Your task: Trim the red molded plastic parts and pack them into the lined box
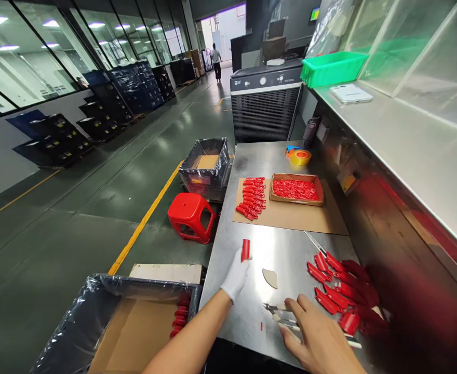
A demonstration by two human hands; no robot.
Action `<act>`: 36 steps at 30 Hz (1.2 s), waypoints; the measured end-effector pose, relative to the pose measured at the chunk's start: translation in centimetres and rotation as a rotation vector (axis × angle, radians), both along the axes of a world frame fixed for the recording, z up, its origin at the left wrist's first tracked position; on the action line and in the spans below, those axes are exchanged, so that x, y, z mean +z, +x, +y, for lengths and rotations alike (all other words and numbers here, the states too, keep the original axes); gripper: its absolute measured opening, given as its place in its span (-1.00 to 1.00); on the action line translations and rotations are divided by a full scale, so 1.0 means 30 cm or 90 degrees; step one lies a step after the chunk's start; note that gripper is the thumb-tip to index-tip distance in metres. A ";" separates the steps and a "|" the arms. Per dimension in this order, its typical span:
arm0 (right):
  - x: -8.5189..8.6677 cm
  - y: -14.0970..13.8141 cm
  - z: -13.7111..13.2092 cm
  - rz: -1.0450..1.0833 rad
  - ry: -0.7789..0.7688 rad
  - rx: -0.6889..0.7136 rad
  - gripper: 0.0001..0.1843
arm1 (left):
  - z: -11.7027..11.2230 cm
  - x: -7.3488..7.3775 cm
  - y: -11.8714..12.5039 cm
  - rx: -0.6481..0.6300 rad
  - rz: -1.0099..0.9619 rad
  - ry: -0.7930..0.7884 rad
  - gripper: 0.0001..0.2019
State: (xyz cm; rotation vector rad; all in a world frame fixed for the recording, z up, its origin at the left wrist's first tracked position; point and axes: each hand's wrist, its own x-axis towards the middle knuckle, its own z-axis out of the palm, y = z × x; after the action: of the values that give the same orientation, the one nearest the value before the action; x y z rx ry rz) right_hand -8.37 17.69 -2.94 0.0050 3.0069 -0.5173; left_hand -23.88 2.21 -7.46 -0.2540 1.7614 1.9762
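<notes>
In the head view, the left grip wears a white glove and is closed around a red piece. The piece stands up out of the top of the fingers, above the bench. The right grip is bare and bent over some pliers. Its fingers are at the pale handles (I cannot tell if they squeeze them). The tips of the pliers point toward the left arm, well below the red piece. A small beige flat piece lies between the two hands. A pile of red parts is near the right hand. Farther up, more red parts lie in a row beside a box.
</notes>
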 end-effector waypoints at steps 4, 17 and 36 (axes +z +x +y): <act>-0.065 0.067 -0.007 -0.027 -0.001 -0.045 -0.74 | 0.120 -0.045 -0.089 0.007 0.036 0.012 -0.60; -0.255 0.061 0.037 -0.024 -0.074 -0.116 -0.62 | -0.097 0.164 0.028 -0.045 -0.241 0.294 -0.66; -0.364 0.041 -0.013 -0.097 -0.020 -0.024 -0.70 | -0.154 0.332 0.188 0.005 -0.153 0.283 -0.51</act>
State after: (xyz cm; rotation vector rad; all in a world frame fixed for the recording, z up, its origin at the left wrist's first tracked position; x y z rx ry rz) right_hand -7.15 17.29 -13.85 0.0948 2.8542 -0.5419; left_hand -18.24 -2.40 2.50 -0.3286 1.1417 2.1756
